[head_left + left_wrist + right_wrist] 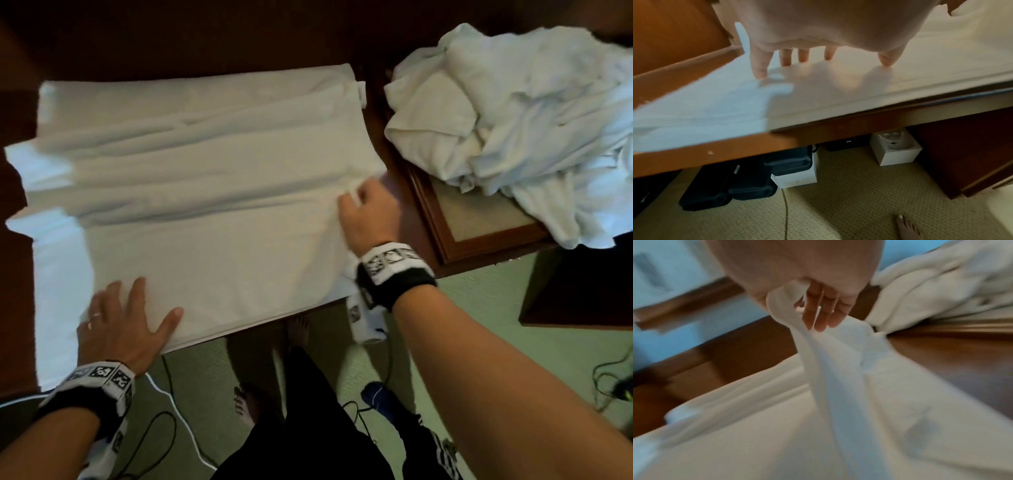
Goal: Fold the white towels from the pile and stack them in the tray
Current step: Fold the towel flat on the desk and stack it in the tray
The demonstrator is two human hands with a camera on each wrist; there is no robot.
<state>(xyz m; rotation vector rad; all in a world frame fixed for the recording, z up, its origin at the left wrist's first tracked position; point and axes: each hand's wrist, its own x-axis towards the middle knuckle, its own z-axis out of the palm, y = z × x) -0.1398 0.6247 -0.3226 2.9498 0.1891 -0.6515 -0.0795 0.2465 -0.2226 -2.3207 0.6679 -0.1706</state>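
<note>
A large white towel lies spread in loose lengthwise folds over the dark wooden table. My left hand lies flat on its near left part, fingers spread; in the left wrist view the fingertips press the towel. My right hand pinches the towel's right edge and lifts it a little; the right wrist view shows the fingers curled round a bunched fold of the towel. A pile of crumpled white towels lies at the right, partly over a wooden tray.
The tray's near corner shows a pale inner base. Cables run over the green carpet by my bare feet. A dark cabinet stands at the right. Under the table sit black cases and white boxes.
</note>
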